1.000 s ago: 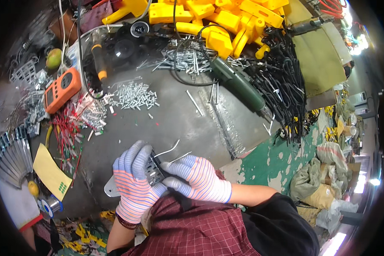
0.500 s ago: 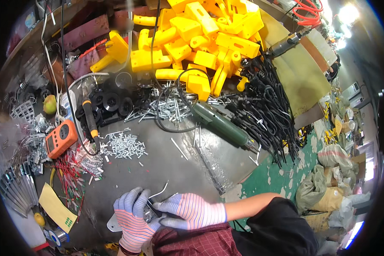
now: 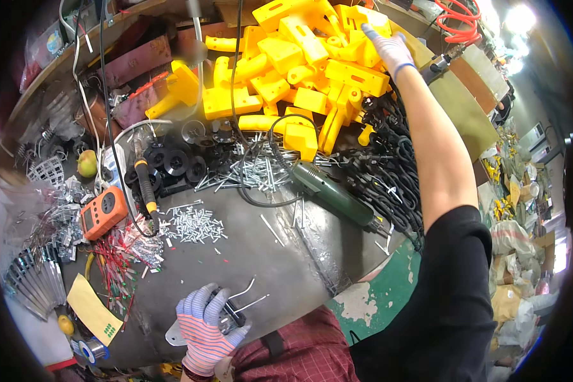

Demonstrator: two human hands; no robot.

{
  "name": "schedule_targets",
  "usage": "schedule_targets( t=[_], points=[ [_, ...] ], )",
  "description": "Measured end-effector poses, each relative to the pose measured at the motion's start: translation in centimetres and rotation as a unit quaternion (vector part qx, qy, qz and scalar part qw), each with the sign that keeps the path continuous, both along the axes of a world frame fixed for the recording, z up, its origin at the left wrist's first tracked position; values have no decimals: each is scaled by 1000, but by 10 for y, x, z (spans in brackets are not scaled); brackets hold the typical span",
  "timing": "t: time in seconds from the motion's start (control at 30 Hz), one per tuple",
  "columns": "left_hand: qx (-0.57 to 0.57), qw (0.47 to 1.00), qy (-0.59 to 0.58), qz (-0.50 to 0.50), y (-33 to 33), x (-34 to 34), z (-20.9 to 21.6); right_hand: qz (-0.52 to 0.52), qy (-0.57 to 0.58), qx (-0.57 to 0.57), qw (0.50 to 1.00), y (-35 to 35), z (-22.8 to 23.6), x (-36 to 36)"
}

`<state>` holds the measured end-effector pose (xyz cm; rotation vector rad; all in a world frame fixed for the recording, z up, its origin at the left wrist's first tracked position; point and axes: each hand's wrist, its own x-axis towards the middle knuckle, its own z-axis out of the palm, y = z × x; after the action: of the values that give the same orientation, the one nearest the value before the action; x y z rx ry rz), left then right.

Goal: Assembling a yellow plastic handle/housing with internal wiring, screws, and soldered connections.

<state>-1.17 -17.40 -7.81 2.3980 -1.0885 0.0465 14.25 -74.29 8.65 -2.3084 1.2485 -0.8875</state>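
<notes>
Near the front edge of the bench, my left hand [image 3: 204, 328] is closed round a small metal and black assembly [image 3: 234, 314]. Two thin pale wires stick out of it toward the upper right, and a flat metal plate [image 3: 174, 333] shows on the hand's other side. The palm hides most of this assembly. My right hand [image 3: 390, 51] reaches far out to the heap of yellow plastic housings [image 3: 293, 52] at the back. Its fingers stretch over the heap's right end, at or just above a housing; contact is unclear. Both hands wear striped gloves.
A green electric screwdriver [image 3: 334, 196] lies mid-bench, beside black cords [image 3: 385, 172]. Loose screws [image 3: 197, 224], an orange meter [image 3: 104, 212], a soldering iron [image 3: 144, 181] and red wires [image 3: 116, 261] sit leftward. Solder wire [image 3: 94, 350] is at the front left. Cables hang across the back.
My right hand has left the assembly beside my left hand and swung up and away to the yellow heap. My left hand keeps its hold, with two wires now showing.
</notes>
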Motion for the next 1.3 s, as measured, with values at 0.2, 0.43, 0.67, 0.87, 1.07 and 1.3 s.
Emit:
schedule_targets(
  t=[0.2, 0.43, 0.67, 0.87, 1.07, 1.3],
  points=[
    [7, 1000, -8, 11, -2, -6, 3, -23, -43, -5, 999, 33, 10, 0],
    [43, 999, 10, 11, 13, -6, 16, 505, -281, 118, 808, 201, 6, -89],
    [-449, 715, 534, -44, -37, 14, 43, 714, -200, 353, 570, 340, -72, -164],
    [-381, 728, 566, -76, -4, 8, 28, 700, -137, 84, 695, 367, -83, -170],
    [-398, 700, 579, -127, 7, 11, 31, 660, -60, 5, 749, 381, -77, -179],
    [-182, 924, 295, -163, 26, 8, 30, 724, -51, -11, 688, 381, -74, -183]
  ],
)
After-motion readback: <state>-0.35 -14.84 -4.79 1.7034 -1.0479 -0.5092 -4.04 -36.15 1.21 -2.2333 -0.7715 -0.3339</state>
